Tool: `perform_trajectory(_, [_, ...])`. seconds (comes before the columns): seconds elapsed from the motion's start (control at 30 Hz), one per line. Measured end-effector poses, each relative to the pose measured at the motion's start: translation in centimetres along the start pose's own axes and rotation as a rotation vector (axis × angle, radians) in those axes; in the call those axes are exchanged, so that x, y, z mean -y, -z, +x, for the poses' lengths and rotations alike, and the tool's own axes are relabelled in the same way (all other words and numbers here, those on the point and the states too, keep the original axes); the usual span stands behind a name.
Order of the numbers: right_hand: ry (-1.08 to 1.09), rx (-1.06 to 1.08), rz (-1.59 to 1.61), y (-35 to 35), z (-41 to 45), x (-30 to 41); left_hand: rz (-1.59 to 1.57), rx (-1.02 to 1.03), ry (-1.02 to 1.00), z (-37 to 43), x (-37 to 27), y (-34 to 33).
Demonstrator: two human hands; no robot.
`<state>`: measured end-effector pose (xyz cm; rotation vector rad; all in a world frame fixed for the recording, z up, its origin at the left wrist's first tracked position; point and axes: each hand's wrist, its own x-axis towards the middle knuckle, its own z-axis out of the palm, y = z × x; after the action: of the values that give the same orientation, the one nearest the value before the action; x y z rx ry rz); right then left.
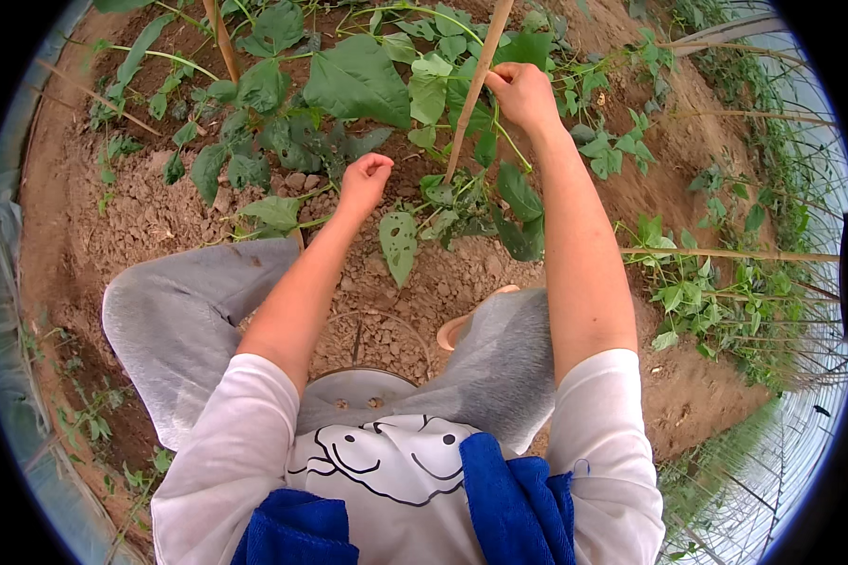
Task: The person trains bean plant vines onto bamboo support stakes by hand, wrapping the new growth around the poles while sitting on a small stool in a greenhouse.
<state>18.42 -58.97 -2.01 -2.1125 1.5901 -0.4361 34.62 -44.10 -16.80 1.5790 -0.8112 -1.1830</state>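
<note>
My right hand (526, 97) is beside a slanted bamboo stake (475, 95). Its thumb and forefinger are pinched on a climbing vine stem (512, 143), though the leaves partly hide the contact. Lower and to the left, my left hand (364, 185) hovers over the soil with curled fingers and nothing visible in them. A broad green leaf (360, 81) spreads above it. Near the foot of the stake hangs a leaf full of holes (398, 244), and more leaves cluster around the stake's base.
Another bamboo stake (222, 39) stands at the upper left. Cloddy soil (374, 296) lies between my bent legs, with a round seat (360, 385) beneath me. A blue towel (512, 494) hangs over my chest. Staked plants (685, 289) line the right, beside plastic sheeting (813, 452).
</note>
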Motion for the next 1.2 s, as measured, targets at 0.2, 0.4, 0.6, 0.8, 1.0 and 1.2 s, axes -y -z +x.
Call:
perform_trajectory(0.2, [0.009, -0.015, 0.035, 0.0, -0.3, -0.5, -0.127, 0.299, -0.162, 2.8, -15.1, -4.7])
perform_trajectory(0.4, [0.081, 0.026, 0.089, -0.8, -0.6, 0.6, 0.025, 0.268, 0.051, 4.7, -19.1, -5.1])
perform_trajectory(0.6, [0.003, 0.050, 0.457, -0.2, -0.4, -2.1, -0.014, 0.127, 0.136, 4.4, -18.4, -3.6])
perform_trajectory(0.8, [-0.126, 0.299, 0.234, -2.2, -1.7, -4.2, -0.102, 0.050, 0.259, 4.6, -18.6, -2.9])
perform_trajectory(1.0, [-0.021, 0.388, -0.111, -5.9, -2.8, -5.5, -0.049, 0.050, 0.256, 4.9, -18.0, -0.7])
perform_trajectory(1.2, [-0.182, 0.534, -0.066, -2.7, -3.6, -4.1, -0.039, 0.132, 0.285, 5.6, -17.7, 1.9])
